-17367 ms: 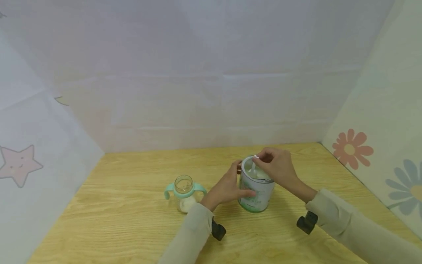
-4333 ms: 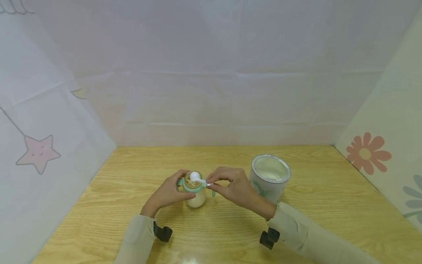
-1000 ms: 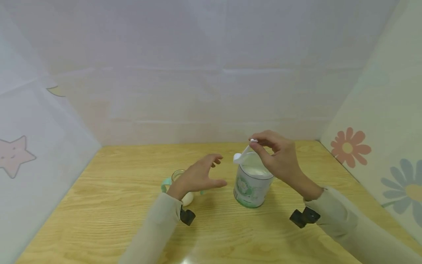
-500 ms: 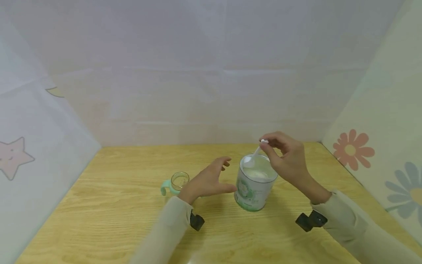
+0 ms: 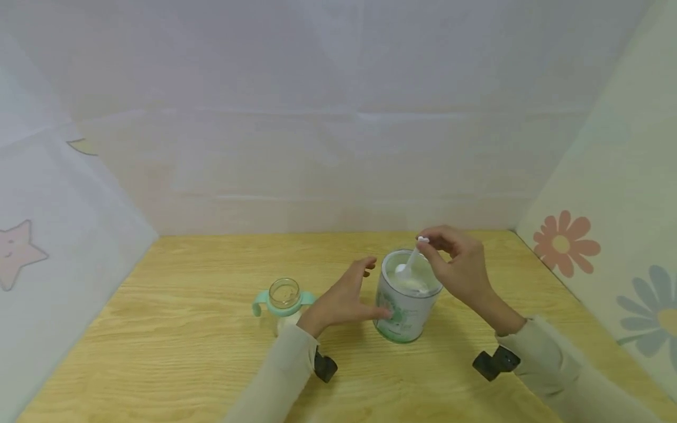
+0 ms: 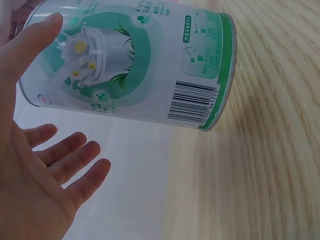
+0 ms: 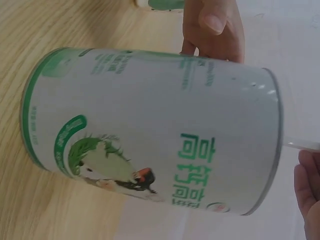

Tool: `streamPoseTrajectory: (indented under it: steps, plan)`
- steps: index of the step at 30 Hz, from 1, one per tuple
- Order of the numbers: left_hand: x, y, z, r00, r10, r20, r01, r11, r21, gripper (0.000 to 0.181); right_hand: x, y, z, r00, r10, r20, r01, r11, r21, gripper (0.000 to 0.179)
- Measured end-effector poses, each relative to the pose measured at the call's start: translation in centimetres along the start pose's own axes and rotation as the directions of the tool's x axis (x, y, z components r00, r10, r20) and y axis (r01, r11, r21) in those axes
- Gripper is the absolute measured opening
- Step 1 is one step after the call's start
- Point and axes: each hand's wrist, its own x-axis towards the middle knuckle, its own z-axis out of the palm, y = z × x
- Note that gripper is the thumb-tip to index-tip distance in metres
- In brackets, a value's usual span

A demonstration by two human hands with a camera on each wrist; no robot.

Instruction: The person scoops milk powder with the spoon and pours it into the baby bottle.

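Observation:
An open milk powder can, white and green, stands upright on the wooden table with pale powder inside. Between thumb and fingers my right hand pinches the handle of a white measuring scoop, its bowl down inside the can's mouth. My left hand is spread at the can's left side, thumb tip overlapping the front wall. In the left wrist view, the other fingers are extended and apart from the can. Left of that hand is a baby bottle without a cap, with mint-green handles and whitish powder inside.
The wooden table reaches back to a pale cloth wall. Printed cloth sides rise at left and right, the right one with a red flower. My left forearm passes close in front of the bottle.
Over the last second my right hand lowered the scoop from above the rim into the can, and my left hand moved right to the can. Earlier, the scoop was over the bottle, which my left hand held.

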Motion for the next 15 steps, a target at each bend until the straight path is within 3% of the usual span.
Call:
streamPoseTrajectory:
  steps: [4, 15]
  plan:
    - [0.4, -0.2, 0.4, 1.000, -0.002, 0.016, 0.002, 1.000, -0.020, 0.101, -0.3, 0.8, -0.1, 1.000, 0.028, 0.015, -0.027, 0.999, -0.035, 0.018]
    - [1.8, -0.8, 1.3, 0.996, 0.079, 0.043, -0.075, 0.993, -0.092, 0.099, -0.9, 2.3, 0.3, 0.992, 0.102, 0.077, -0.095, 0.992, -0.085, 0.014]
